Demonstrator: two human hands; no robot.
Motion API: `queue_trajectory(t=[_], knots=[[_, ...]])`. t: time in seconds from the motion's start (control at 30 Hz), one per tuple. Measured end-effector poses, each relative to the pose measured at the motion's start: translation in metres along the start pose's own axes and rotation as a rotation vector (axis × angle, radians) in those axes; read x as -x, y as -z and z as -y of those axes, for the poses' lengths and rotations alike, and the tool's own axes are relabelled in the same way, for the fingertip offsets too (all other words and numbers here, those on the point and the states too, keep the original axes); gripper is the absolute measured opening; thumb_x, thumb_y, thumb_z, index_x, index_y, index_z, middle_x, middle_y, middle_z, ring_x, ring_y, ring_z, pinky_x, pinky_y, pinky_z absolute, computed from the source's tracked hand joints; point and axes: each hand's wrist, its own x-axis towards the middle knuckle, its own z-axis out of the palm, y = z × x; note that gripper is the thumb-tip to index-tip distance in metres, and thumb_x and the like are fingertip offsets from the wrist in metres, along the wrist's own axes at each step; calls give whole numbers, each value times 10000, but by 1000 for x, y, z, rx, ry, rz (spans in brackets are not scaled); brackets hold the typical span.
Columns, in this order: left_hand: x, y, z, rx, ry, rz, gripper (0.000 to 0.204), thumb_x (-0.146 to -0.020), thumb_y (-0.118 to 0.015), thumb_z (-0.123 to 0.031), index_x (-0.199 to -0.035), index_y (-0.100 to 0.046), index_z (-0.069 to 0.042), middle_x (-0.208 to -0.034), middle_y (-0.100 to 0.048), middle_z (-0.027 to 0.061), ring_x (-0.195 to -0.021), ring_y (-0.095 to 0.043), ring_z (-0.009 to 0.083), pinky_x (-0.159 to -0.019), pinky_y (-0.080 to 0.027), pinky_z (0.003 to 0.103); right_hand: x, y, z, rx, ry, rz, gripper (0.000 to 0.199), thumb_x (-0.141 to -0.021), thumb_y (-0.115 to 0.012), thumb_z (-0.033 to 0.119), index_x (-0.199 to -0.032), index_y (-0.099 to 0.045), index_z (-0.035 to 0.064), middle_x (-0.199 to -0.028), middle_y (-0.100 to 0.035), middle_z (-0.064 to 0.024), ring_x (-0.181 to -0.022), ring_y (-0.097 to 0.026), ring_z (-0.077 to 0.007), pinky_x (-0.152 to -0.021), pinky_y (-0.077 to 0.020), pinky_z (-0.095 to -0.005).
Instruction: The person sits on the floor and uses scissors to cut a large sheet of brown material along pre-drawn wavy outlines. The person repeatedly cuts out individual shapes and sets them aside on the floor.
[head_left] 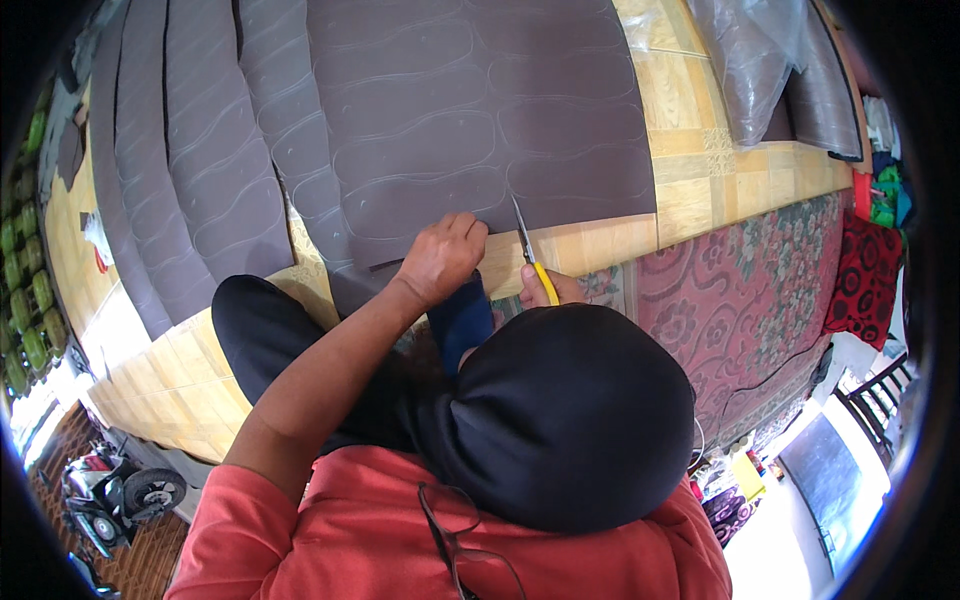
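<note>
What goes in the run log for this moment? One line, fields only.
left hand: pressing brown sheet edge | right hand: holding yellow-handled scissors, blades at sheet edge | sheet: sole outlines drawn

Home floor used as workshop; patterned rug (pixel 760 270); wood-look floor (pixel 690 200); stacked brown sheets (pixel 480 110) marked with sole outlines.

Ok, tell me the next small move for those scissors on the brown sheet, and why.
Probably close the scissors a short way along the nearest drawn outline. Their blades sit at the near edge of the brown sheet, which is marked with sole-shaped outlines, and the left hand already presses that edge flat beside them. The right hand holds the yellow handles.
</note>
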Motion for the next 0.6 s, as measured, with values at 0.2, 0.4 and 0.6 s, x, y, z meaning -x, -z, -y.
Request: queue_trajectory(t=[0.2, 0.4, 0.6], knots=[[-21, 6, -16, -66, 16, -93, 182, -785, -634, -70, -957, -593, -29, -1017, -616, 120, -965, -620, 300, -759, -553, 393, -1, 2, -3, 46, 7, 0, 553, -945, -605, 531, -808, -648, -3, -645, -583, -58, -608, -534, -141, -586, -434, -326], [-16, 9, -12, 14, 70, 111, 199, -780, -607, -61, -976, -599, -24, -1061, -632, 130, -987, -629, 317, -787, -570, 398, -23, 1, -1, 76, -5, 107, 540, -934, -622, 528, -816, -644, 1, -613, -558, -45, -588, -533, -131, -555, -417, -313], [-17, 13, -13, 42, 54, 95, 198, -777, -604, -60, -970, -597, -16, -1068, -634, 139, -1003, -632, 318, -785, -574, 397, -27, -7, 11, -77, -46, 71, 547, -932, -625, 537, -809, -641, 4, -591, -516, -23, -535, -476, -112, -513, -371, -296]])
